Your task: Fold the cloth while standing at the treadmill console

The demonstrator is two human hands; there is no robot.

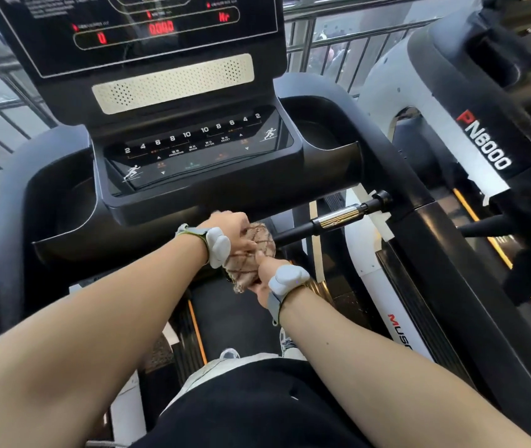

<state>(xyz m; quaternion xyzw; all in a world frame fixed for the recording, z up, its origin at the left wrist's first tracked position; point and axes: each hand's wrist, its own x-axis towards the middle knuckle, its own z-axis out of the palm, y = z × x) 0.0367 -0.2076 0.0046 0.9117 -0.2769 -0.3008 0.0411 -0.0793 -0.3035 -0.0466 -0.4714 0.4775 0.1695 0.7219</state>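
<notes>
Gym floor by a railing (332, 40), glass and blurred figures beyond; second machine marked PN6000 to the right of the treadmill console (193, 147).

Console: glossy black touch panel, printed numerals and runner icons, red readouts at zero above, perforated cream speaker strip between. Matte moulded cup wells either side of console.

Below console front edge: horizontal handlebar (332, 221), black rubbery sleeve with polished chrome sensor section toward its right end.

Cloth (251, 253): beige, brown checked lines, soft woven, bunched into a lump just below console's lower lip, wrapped over handlebar's inner end.

Left hand (228, 227): fingers curled over top of cloth, clenched on it. Right hand (262, 279): gripping cloth from underneath, thumb up against it. Grey sensor bands on both wrists.

Progress, judged: wiping seems mid-course at bar's middle. Chrome section and outer end to the right not yet reached by cloth. Console panel shows no wet streaks; cleaned or not, cannot tell.

Belt (222, 318) below console: dark, orange edge stripe, shoes visible.
</notes>
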